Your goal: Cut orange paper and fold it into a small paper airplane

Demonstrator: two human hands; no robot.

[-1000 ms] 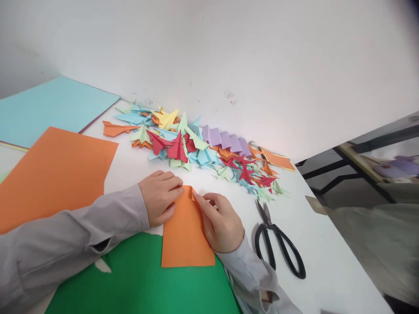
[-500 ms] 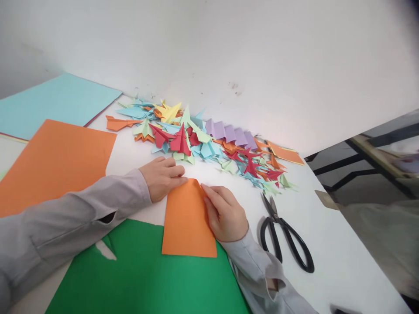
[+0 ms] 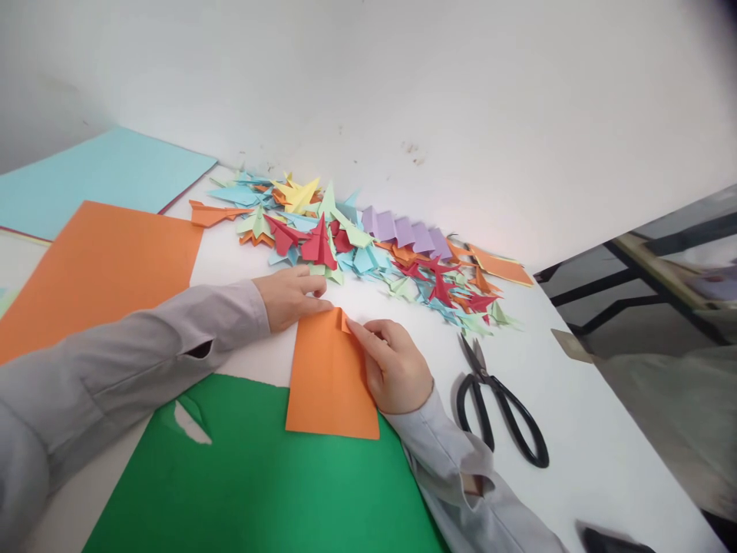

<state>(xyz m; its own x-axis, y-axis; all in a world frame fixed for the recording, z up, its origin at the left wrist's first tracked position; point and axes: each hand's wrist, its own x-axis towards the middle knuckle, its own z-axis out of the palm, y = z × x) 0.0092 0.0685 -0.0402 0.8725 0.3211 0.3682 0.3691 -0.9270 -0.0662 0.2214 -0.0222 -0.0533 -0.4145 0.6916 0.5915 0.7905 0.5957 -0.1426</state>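
Note:
A small orange sheet of paper (image 3: 329,388) lies in front of me, partly over a large green sheet (image 3: 270,476). Its top right corner is turned inward in a small flap, and a faint crease runs down its middle. My right hand (image 3: 398,370) pinches that flap between thumb and finger at the right edge. At the top left corner, my left hand (image 3: 292,298) is closed, its thumb stretched to the paper's edge and the other fingers curled. How firmly the left fingers grip is hidden.
Several folded paper planes (image 3: 319,242) are heaped along the wall, beside a purple pleated strip (image 3: 406,234). Black-handled scissors (image 3: 498,399) lie right of my hand. A larger orange sheet (image 3: 109,269) and a light blue sheet (image 3: 109,180) lie left. A dark object (image 3: 613,541) sits at the bottom right.
The corner flap, visible a second ago and hidden half a second ago, shows again under my right fingers. My left hand stays near the top left corner. The view has shifted slightly.

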